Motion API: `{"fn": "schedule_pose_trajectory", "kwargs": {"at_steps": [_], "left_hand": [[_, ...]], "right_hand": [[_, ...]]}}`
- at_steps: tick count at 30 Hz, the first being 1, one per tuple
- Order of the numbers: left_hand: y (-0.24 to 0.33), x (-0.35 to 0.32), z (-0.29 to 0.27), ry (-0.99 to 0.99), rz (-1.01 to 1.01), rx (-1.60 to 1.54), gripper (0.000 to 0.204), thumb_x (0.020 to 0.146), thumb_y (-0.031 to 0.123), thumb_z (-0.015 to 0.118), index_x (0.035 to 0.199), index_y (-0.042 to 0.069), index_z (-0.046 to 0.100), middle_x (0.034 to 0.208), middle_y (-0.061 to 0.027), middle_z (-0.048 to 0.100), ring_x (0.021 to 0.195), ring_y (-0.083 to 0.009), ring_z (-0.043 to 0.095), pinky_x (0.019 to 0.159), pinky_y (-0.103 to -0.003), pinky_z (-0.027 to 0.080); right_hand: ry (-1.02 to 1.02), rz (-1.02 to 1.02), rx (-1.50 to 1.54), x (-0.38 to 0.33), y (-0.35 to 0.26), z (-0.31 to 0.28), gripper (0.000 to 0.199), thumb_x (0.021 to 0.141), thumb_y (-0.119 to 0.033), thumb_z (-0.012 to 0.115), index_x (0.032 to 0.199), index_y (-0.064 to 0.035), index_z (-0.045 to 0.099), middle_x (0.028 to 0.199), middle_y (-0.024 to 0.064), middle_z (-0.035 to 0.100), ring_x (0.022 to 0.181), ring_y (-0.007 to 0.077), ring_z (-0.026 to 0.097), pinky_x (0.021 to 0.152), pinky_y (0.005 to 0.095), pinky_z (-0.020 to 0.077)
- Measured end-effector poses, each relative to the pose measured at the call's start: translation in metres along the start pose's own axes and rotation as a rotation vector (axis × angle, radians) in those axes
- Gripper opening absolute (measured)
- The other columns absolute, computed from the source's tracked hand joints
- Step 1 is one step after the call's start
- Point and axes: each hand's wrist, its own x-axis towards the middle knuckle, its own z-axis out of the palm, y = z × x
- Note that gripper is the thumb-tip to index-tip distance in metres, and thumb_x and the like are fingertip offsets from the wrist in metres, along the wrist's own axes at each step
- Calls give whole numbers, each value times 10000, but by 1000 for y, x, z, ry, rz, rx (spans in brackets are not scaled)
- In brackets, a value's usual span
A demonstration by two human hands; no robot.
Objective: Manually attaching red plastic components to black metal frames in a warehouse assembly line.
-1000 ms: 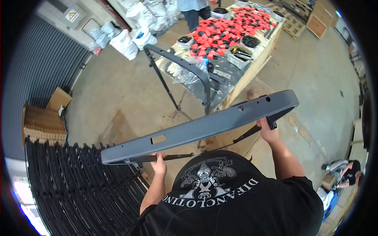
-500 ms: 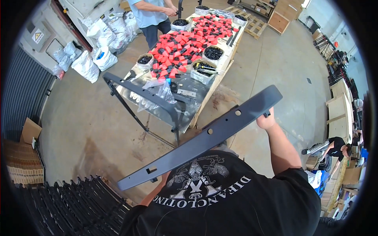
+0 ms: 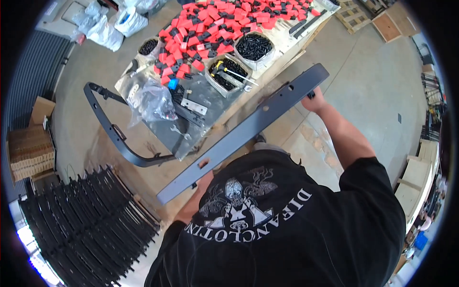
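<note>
A long dark grey metal bar [image 3: 244,131] with round and square holes lies slantwise in front of me, rising from lower left to upper right. My right hand [image 3: 314,100] is closed around its upper right end, at a small black fitting. Under the lower left end, my left hand [image 3: 205,176] grips it near the square hole; most of its fingers are hidden by the bar. Beyond it, a curved dark frame section [image 3: 101,115] extends past the table corner. I cannot tell whether this section joins the bar behind it.
A worktable [image 3: 167,138] carries a pile of red and black pieces [image 3: 210,28], tubs of black parts [image 3: 254,48], a plastic bag [image 3: 155,101] and an open-end wrench [image 3: 180,132]. Stacked black frames [image 3: 91,225] stand lower left, near cardboard [image 3: 31,148]. White sacks [image 3: 105,33] lie beyond.
The view has moved so the table looks nearer and the person behind it is mostly out of sight. The curved section has swung left and down; both my hands still hold the bar.
</note>
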Motion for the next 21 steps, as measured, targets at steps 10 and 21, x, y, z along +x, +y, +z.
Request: {"fn": "schedule_pose_trajectory", "kwargs": {"at_steps": [10,21], "left_hand": [[144,-12,106,84,-13,771,623,969,444,651,1418,23,549,1469,-148,551,1378,-295,484,1162,-378,336],[77,-63,55,18,-448,568,415,846,441,738,954,41,727,913,-137,748,835,-245,703,728,-396,544]], "right_hand": [[-255,340,-264,14,193,11,211,867,-187,744,1056,-98,723,961,83,735,861,223,683,800,344,543],[-478,1067,-333,-69,177,-16,539,756,-446,815,1093,-33,734,1031,176,742,978,288,715,887,383,560]]}}
